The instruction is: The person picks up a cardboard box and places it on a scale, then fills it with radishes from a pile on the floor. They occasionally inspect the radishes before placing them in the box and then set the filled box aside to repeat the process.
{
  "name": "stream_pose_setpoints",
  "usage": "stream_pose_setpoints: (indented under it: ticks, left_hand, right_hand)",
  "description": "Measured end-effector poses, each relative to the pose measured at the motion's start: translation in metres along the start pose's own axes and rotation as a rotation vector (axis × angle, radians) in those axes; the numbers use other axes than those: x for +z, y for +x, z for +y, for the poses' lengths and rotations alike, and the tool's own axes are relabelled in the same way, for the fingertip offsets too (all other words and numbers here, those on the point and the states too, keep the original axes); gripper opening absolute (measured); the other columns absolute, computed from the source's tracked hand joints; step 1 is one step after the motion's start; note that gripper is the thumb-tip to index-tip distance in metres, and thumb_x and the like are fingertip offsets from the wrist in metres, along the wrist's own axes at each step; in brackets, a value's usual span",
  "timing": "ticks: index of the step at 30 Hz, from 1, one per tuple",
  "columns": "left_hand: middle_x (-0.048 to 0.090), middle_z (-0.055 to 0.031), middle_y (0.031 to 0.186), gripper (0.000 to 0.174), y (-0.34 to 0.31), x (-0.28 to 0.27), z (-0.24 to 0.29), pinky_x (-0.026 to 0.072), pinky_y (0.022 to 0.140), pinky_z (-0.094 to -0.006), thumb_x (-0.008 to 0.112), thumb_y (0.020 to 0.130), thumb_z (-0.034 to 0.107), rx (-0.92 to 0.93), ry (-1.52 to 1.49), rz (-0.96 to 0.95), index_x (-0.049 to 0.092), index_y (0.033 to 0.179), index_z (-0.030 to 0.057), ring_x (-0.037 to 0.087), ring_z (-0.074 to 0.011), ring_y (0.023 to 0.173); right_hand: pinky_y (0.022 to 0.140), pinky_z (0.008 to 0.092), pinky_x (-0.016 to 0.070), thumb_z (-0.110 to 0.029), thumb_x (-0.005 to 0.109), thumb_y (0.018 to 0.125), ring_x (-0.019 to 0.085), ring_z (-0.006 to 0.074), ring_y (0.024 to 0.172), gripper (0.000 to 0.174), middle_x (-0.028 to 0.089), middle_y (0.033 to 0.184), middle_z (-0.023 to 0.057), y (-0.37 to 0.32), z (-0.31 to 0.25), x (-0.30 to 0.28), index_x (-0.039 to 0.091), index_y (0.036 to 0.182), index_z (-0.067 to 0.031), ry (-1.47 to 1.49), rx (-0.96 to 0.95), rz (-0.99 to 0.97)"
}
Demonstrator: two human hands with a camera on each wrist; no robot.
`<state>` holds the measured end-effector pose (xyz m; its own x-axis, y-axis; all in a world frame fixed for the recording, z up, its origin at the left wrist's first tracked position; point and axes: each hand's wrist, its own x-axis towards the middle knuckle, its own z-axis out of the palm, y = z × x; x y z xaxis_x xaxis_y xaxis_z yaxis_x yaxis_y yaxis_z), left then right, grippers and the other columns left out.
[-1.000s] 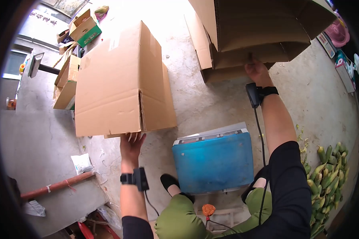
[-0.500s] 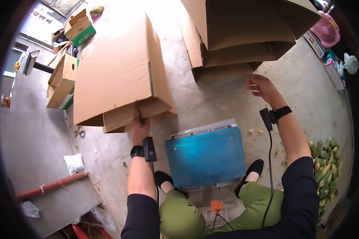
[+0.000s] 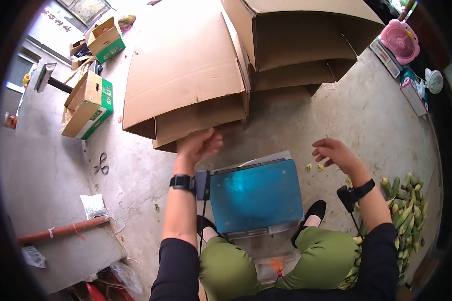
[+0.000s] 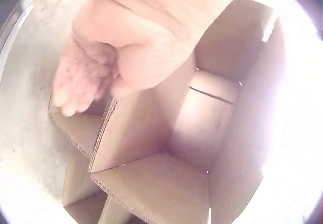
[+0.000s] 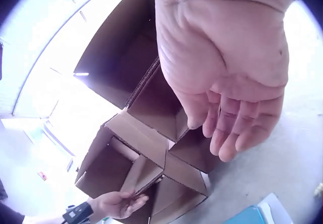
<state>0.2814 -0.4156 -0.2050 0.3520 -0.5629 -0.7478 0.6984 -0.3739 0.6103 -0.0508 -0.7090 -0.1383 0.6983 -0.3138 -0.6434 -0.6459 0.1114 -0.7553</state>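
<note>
Two large cardboard boxes stand close together with their open ends toward me, the left box [image 3: 186, 75] and the right box [image 3: 301, 37]. My left hand [image 3: 198, 145] is at the lower edge of the left box, its fingers loosely bent. In the left wrist view, the thumb and fingers of the left hand [image 4: 116, 57] overlap the box's cardboard edge [image 4: 103, 133], and the inner walls show beyond. My right hand [image 3: 335, 154] hangs in the air below the right box, fingers relaxed and holding nothing. In the right wrist view the right hand [image 5: 232, 77] appears palm-on before the boxes.
A blue-topped stool-like block [image 3: 256, 195] stands between my feet. Corn cobs [image 3: 407, 215] are piled at the right, near a pink fan [image 3: 401, 41] and a small white fan [image 3: 433, 80]. Scissors [image 3: 102, 164] lie on the floor at left, below a green-and-brown carton [image 3: 93, 105].
The left box has shifted right, up against the right box, and its open end has come into view. My right hand has left the right box and drawn back toward me.
</note>
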Motion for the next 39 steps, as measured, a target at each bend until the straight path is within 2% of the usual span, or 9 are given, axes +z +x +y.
stream_pose_setpoints:
  ticks: [2, 6, 9, 17, 20, 30, 33, 36, 39]
  left_hand:
    - [0.06, -0.0149, 0.11, 0.024, -0.028, 0.001, 0.006, 0.0537, 0.08, -0.0441, 0.057, 0.091, 0.026, 0.491, -0.225, -0.053, 0.055, 0.105, 0.0065, 0.062, -0.0267, 0.096]
    - [0.059, -0.0116, 0.109, 0.029, -0.052, 0.01, 0.053, 0.0504, 0.086, -0.0496, 0.063, 0.087, 0.023, 0.718, -0.757, -0.166, 0.053, 0.108, 0.0057, 0.055, -0.0277, 0.108]
    - [0.058, -0.0122, 0.111, 0.028, -0.041, 0.013, 0.081, 0.0482, 0.088, -0.0544, 0.06, 0.089, 0.02, 0.69, -0.794, 0.074, 0.05, 0.111, 0.0052, 0.055, -0.0298, 0.107]
    - [0.057, -0.009, 0.115, 0.024, -0.095, 0.017, 0.063, 0.0475, 0.09, -0.0531, 0.056, 0.089, 0.011, 0.745, -0.881, 0.192, 0.052, 0.113, 0.0076, 0.055, -0.0285, 0.107]
    - [0.06, -0.009, 0.113, 0.023, -0.164, -0.004, 0.043, 0.0507, 0.087, -0.049, 0.056, 0.089, 0.011, 0.816, -0.783, 0.066, 0.054, 0.112, 0.0089, 0.056, -0.0258, 0.106]
    - [0.057, -0.007, 0.12, 0.037, -0.448, -0.013, -0.006, 0.0379, 0.099, -0.038, 0.057, 0.09, 0.021, 1.19, -0.027, 0.436, 0.053, 0.121, 0.0016, 0.051, -0.0195, 0.112]
    - [0.058, -0.0071, 0.117, 0.035, -0.478, 0.007, -0.015, 0.0389, 0.097, -0.0359, 0.06, 0.088, 0.017, 1.216, 0.041, 0.48, 0.055, 0.119, 0.0014, 0.052, -0.0175, 0.109]
    - [0.064, -0.0048, 0.094, 0.019, -0.482, 0.054, -0.026, 0.0454, 0.08, -0.0285, 0.062, 0.082, 0.003, 1.18, 0.509, 0.54, 0.064, 0.101, -0.0002, 0.058, -0.013, 0.084]
    - [0.064, -0.0063, 0.086, 0.015, -0.48, 0.106, -0.017, 0.0452, 0.071, -0.0269, 0.062, 0.079, 0.0, 0.982, 0.705, 0.439, 0.063, 0.094, -0.0023, 0.057, -0.0125, 0.076]
  right_hand:
    - [0.066, 0.0283, 0.0484, -0.02, 0.051, 0.09, 0.061, 0.0135, 0.084, 0.031, 0.063, 0.099, 0.0054, -0.013, 0.014, 0.003, 0.054, 0.117, -0.0058, 0.048, 0.006, 0.018]
    - [0.066, 0.0275, 0.0476, -0.022, 0.053, 0.091, 0.06, 0.0129, 0.084, 0.028, 0.062, 0.098, 0.0035, -0.038, 0.029, 0.012, 0.055, 0.115, -0.0083, 0.181, 0.044, 0.069]
    - [0.067, 0.0268, 0.0475, -0.023, 0.053, 0.091, 0.06, 0.0127, 0.084, 0.028, 0.062, 0.098, 0.0031, -0.057, 0.039, 0.016, 0.055, 0.115, -0.0087, 0.21, 0.035, 0.061]
    - [0.066, 0.0264, 0.0473, -0.023, 0.053, 0.091, 0.059, 0.011, 0.081, 0.027, 0.063, 0.096, 0.0026, -0.108, 0.064, 0.0, 0.056, 0.114, -0.0085, 0.225, 0.021, 0.181]
    - [0.065, 0.0261, 0.0473, -0.024, 0.053, 0.09, 0.06, 0.0103, 0.08, 0.027, 0.064, 0.096, 0.0018, -0.128, 0.077, -0.012, 0.056, 0.113, -0.0092, 0.252, -0.004, 0.213]
    - [0.064, 0.0263, 0.0473, -0.024, 0.054, 0.09, 0.06, 0.0099, 0.079, 0.026, 0.064, 0.094, 0.0019, -0.184, 0.105, -0.019, 0.057, 0.111, -0.0085, 0.307, -0.059, 0.297]
    - [0.064, 0.0261, 0.047, -0.024, 0.054, 0.09, 0.059, 0.01, 0.08, 0.027, 0.063, 0.095, 0.0024, -0.19, 0.095, -0.016, 0.057, 0.111, -0.008, 0.279, -0.058, 0.305]
    - [0.064, 0.0259, 0.0467, -0.024, 0.053, 0.09, 0.059, 0.01, 0.081, 0.027, 0.063, 0.095, 0.0031, -0.196, 0.062, -0.008, 0.057, 0.111, -0.0074, 0.202, -0.154, 0.273]
    - [0.063, 0.024, 0.0459, -0.023, 0.052, 0.09, 0.059, 0.0096, 0.079, 0.028, 0.063, 0.095, 0.0032, -0.201, 0.031, -0.004, 0.057, 0.112, -0.0071, 0.112, -0.235, 0.249]
